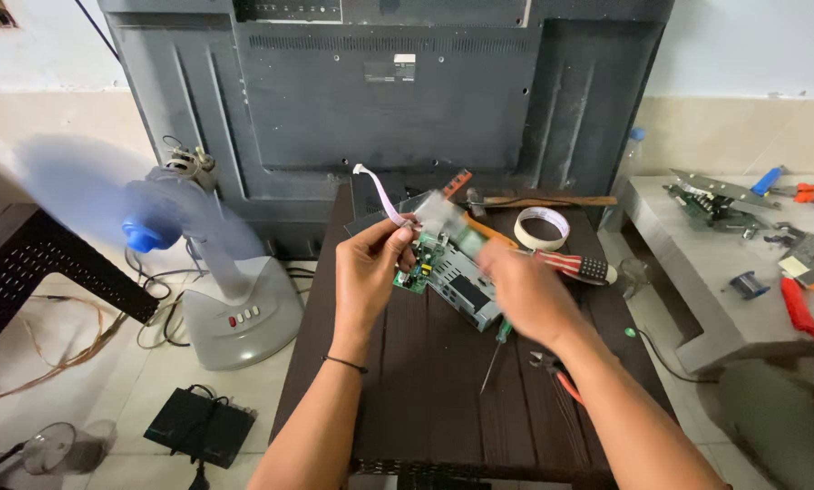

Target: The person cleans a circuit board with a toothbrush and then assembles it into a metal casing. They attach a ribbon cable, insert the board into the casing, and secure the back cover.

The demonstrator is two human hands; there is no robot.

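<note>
Green circuit board (413, 277) with grey metal housing (466, 292): held at centre frame above the dark wooden bench (407, 399), left hand (370, 272) pinching its upper left edge beside a white ribbon cable (380, 192). Right hand (525, 290), motion-blurred, lay on the housing's right side; its grip could not be told. On the bench: masking tape roll (542, 227) at upper right, a screwdriver (496, 354) and red-handled pliers (556, 374) at lower right; a running fan (180, 236) stood at left.
</note>
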